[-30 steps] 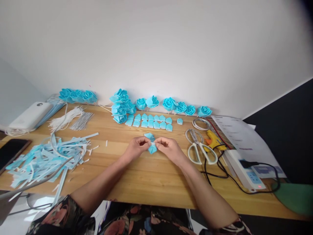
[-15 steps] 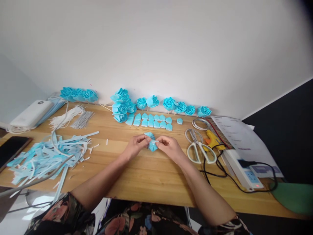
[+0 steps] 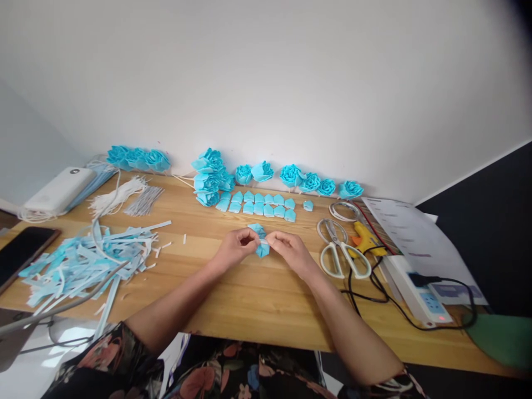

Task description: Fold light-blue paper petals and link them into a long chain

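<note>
Over the middle of the table, a light-blue petal piece (image 3: pixel 262 252) with a pale band across it is pinched between both hands. My left hand (image 3: pixel 236 247) grips its left side with thumb and index finger, while my right hand (image 3: pixel 290 250) closes on the right end of the band. More blue shows just behind the fingertips, partly covered by them. Beyond the hands lie two rows of similar blue petal pieces (image 3: pixel 258 209), and a lone petal piece (image 3: pixel 308 206) sits to their right. Finished blue flowers (image 3: pixel 291 175) line the wall.
Scissors (image 3: pixel 333 235), a yellow glue gun (image 3: pixel 368 241) and a power strip (image 3: pixel 424 299) with black cable lie right. A heap of blue and white strips (image 3: pixel 87 263), a phone (image 3: pixel 27 252), white strings (image 3: pixel 117 197) and a white power bank (image 3: pixel 62 191) occupy the left.
The view has shifted slightly, moving everything a little to the right. Both hands keep their pinch on the blue petal piece, with the left fingers slightly more curled.
</note>
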`<state>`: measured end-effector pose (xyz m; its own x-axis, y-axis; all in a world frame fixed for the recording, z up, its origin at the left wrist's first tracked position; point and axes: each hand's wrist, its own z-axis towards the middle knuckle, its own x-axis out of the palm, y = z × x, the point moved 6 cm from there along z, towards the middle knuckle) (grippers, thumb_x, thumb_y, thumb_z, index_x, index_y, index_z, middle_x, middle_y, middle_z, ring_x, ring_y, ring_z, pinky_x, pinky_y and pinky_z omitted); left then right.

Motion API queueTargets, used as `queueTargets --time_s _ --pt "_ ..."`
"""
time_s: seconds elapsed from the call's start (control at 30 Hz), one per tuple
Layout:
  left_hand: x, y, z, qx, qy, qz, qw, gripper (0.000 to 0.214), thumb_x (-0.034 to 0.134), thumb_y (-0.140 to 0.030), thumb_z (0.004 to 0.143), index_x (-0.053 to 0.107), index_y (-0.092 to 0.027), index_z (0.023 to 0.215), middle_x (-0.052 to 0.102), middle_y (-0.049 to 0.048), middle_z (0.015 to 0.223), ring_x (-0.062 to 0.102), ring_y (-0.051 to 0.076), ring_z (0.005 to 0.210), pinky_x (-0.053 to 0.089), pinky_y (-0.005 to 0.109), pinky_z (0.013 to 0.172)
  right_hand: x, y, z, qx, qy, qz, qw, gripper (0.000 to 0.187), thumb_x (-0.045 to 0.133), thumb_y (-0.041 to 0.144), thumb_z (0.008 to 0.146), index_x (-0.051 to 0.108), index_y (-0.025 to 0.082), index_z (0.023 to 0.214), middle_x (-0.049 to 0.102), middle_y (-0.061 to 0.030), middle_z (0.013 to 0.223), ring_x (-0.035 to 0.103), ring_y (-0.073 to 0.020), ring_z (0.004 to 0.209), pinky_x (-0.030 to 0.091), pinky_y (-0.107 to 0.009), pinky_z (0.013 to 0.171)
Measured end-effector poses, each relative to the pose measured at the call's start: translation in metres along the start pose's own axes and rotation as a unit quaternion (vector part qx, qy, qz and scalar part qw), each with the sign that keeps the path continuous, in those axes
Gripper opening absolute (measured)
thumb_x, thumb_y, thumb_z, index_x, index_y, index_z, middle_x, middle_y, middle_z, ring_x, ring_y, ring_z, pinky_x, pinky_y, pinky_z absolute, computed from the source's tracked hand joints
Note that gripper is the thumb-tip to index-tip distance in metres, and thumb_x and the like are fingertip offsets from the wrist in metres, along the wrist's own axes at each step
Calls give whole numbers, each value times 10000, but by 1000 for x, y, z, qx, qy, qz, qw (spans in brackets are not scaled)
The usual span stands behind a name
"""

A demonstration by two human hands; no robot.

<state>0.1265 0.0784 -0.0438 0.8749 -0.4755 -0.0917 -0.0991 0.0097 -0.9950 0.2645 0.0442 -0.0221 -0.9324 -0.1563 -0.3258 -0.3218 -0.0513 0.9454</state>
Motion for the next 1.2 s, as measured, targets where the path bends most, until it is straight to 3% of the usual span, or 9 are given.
queueTargets --time_s 0.43,0.7,0.8,1.2 --pt "4 -1 -2 -5 11 29 1000 120 603 -260 704 585 -145 672 585 -18 631 502 100 601 394 215 605 2 -8 2 16 -3 -43 999 115 566 262 752 627 179 701 603 13 650 511 -119 597 391 -230 572" --pt "-2 0 0 -18 -4 -9 1000 174 621 -307 697 573 -143 663 577 -15 615 503 104 592 389 221 596 -4 -7 2 24 8 1 1000 207 544 330 799 690 185 814 673 -16 745 590 -169 708 438 -276 670" --pt "-6 -1 1 -13 -13 -23 1000 186 627 -317 693 568 -144 657 583 -13 622 514 108 600 398 230 615 -7 -6 2 11 -1 16 1000 247 526 368 833 678 183 769 677 -31 764 601 -184 764 445 -291 720" --pt "-4 1 1 -22 11 -78 997 202 655 -332 713 592 -143 675 592 -17 624 517 105 609 403 234 643 -7 -11 3 8 -23 25 999 177 581 335 801 651 176 766 640 -12 725 565 -149 679 435 -273 668"
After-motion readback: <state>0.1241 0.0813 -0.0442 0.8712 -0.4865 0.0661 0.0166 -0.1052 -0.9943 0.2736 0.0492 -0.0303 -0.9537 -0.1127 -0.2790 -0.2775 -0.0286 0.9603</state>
